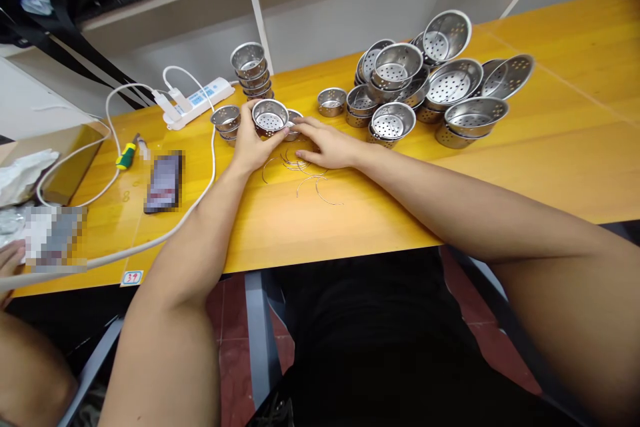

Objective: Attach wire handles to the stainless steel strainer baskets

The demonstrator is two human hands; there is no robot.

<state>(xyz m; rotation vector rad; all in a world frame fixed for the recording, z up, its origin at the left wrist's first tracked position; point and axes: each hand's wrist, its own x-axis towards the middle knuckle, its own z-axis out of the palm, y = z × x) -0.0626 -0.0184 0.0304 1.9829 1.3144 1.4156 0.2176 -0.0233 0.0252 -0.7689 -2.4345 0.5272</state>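
My left hand (253, 145) grips a small round metal strainer cup (271, 121) with holes in its base, the fingers around its left side and the thumb along the near side. Right beside it, my right hand (324, 143) reaches in with fingers stretched and thumb apart. Its fingertips are at a second strainer cup (293, 127), partly hidden behind the first; whether they press on it I cannot tell. Several thin curved wires (300, 165) lie on the table below my hands. Left of my left hand stand stacked cups (227, 119), and behind it a taller stack (249, 61).
Many strainer cups (397, 67) are piled at the right, with a single cup (331, 101) nearer. Leftward lie a power strip (200, 101), a white cable (214, 167), a phone (164, 181) and a screwdriver (128, 155). Another person's hand (11, 260) shows far left.
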